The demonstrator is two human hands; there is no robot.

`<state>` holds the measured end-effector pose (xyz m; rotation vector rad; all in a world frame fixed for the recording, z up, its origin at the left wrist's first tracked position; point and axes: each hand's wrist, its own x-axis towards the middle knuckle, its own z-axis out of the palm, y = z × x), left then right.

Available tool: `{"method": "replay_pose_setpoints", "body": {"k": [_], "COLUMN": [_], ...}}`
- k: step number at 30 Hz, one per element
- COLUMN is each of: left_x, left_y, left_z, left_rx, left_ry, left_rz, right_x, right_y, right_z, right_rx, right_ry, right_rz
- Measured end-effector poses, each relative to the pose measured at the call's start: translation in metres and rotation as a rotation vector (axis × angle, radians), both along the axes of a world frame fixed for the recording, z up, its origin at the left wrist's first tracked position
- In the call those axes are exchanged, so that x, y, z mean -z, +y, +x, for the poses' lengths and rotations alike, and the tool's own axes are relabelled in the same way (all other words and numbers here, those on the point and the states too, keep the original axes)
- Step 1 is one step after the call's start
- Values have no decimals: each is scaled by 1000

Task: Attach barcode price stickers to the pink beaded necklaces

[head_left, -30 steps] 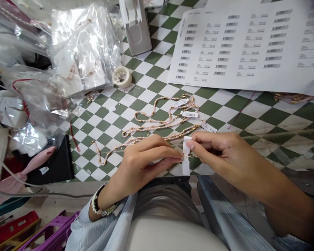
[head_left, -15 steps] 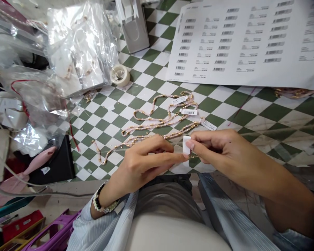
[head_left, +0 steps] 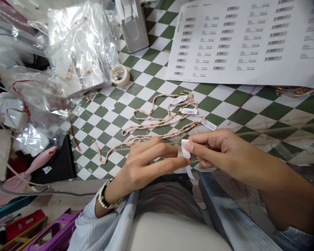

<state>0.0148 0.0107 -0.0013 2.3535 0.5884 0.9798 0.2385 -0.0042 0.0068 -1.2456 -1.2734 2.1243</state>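
Head view, the only one. Right hand [head_left: 219,146] closed in a thumb-and-finger pinch on a blank-faced white label [head_left: 184,149], held upright just off the table's near edge. Grip is on the upper part, probably so the lower part stays free; a narrow white tail [head_left: 189,172] hangs below the fingertips.

Left hand [head_left: 143,160] partly open, index finger stretched out to the label's lower part, other fingers loosely bent. Fingertip looks to be pressing or steadying there. Its thumb is hidden underneath, so can't tell if it has hold of anything. Short bit of gold chain [head_left: 194,161] shows under the right fingers, next to the label; where it runs behind the hands is unclear.

Just beyond the hands, pink-and-gold beaded necklaces [head_left: 142,113] lie in long loops on the green-and-white checkered tabletop [head_left: 146,87]. Barcode tags [head_left: 189,111] sit at their right-hand ends, grouped together, likely so strands don't tangle and tags stay readable. Far right, barcode label sheet [head_left: 225,77] lies flat, printed side up, presumably to keep labels within reach. Tape roll [head_left: 126,76] on its side, near the grey tape dispenser [head_left: 136,40] at the back and touching or just beside the clear plastic bag [head_left: 68,52]. Beaded bracelets [head_left: 102,197] on left wrist.
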Motion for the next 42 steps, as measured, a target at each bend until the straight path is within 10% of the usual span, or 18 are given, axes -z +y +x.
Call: {"method": "replay_pose_setpoints", "body": {"k": [13, 42], "left_x": [0, -3], "left_y": [4, -1], "left_z": [5, 6], "left_rx": [13, 0], "left_ry": [-36, -68], "left_rz": [183, -73], "right_x": [-3, 3], "right_y": [-2, -14], "right_z": [-6, -5], "right_rx": [-15, 68], "right_ry": [40, -114], "right_rz": [-8, 55]}}
